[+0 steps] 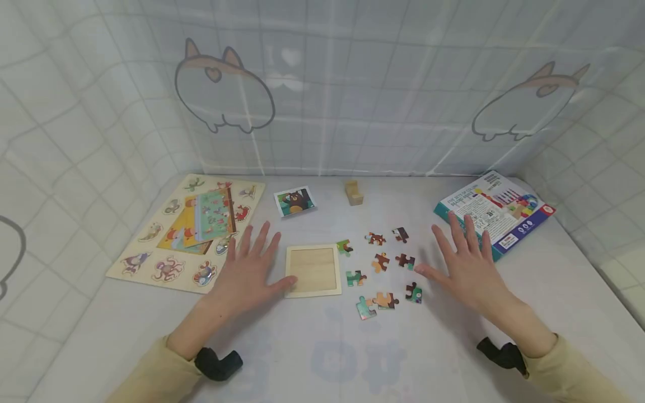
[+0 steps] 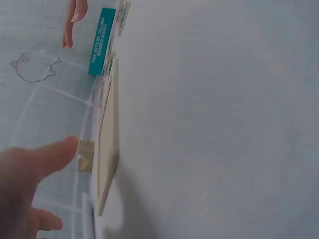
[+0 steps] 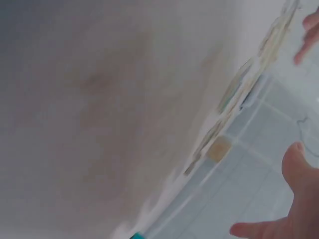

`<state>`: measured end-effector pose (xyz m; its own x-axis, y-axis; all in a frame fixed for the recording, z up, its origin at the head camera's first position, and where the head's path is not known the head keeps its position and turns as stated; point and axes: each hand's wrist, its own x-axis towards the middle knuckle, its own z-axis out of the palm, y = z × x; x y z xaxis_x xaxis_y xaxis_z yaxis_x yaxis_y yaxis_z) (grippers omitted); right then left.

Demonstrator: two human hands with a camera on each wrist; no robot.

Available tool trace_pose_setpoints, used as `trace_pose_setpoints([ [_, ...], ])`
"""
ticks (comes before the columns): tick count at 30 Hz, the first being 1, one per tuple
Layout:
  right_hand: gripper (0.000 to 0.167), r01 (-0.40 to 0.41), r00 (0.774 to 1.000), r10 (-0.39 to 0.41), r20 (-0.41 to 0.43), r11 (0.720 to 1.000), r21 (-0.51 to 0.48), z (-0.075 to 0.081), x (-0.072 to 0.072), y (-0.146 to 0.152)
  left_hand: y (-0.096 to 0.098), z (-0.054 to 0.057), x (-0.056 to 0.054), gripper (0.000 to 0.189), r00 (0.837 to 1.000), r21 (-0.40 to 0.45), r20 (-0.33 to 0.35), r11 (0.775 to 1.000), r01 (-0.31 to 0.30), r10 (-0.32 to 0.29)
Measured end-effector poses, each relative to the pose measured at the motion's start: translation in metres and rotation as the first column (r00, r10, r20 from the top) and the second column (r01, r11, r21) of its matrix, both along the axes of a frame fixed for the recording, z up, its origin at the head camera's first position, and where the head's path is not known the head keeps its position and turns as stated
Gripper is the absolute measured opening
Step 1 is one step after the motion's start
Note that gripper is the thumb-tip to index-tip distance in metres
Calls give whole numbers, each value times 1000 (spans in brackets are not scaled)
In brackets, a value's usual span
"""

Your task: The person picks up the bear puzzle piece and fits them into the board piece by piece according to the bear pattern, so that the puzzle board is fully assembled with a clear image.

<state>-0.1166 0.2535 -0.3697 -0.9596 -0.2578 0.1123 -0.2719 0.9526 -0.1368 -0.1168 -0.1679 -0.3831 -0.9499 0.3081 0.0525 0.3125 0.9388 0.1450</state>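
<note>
In the head view my left hand (image 1: 247, 274) is spread above the table, its thumb over the left edge of a square wooden puzzle tray (image 1: 313, 247). The left wrist view shows that hand (image 2: 30, 174) raised off the tabletop, holding nothing. My right hand (image 1: 468, 271), fingers spread and nothing held, hovers right of the loose jigsaw pieces. Among these are a brown-and-green piece (image 1: 414, 293), an orange bear piece (image 1: 381, 262) and a pale green piece (image 1: 365, 309) joined or touching an orange one (image 1: 386, 300). The tray's recess holds no piece.
At the left lies a sea-animal peg board (image 1: 146, 246) with several illustrated cards (image 1: 214, 215) on it. Behind the tray are a bear picture card (image 1: 294, 201) and a small notched wooden block (image 1: 354, 193). A teal-edged box (image 1: 496, 210) lies at the right.
</note>
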Motion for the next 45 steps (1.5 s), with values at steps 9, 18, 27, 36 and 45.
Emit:
trace_pose_setpoints([
  [9,87,-111,973,153,171,967,-230,0,0,-34,9,-16,9,109,981,146,172,987,65,-90],
  [18,72,-191,957,264,121,887,-421,-11,-12,-64,9,-18,9,105,970,217,232,976,15,-67],
  [27,37,-296,935,354,-3,776,-557,-23,-38,-89,5,-19,7,103,972,250,223,968,19,-76],
  [36,32,-285,936,352,21,788,-546,-37,-63,-111,2,-22,5,101,968,287,231,957,33,-102],
  [45,25,-314,931,364,11,818,-482,-46,-75,-117,1,-23,4,101,964,307,238,951,39,-117],
])
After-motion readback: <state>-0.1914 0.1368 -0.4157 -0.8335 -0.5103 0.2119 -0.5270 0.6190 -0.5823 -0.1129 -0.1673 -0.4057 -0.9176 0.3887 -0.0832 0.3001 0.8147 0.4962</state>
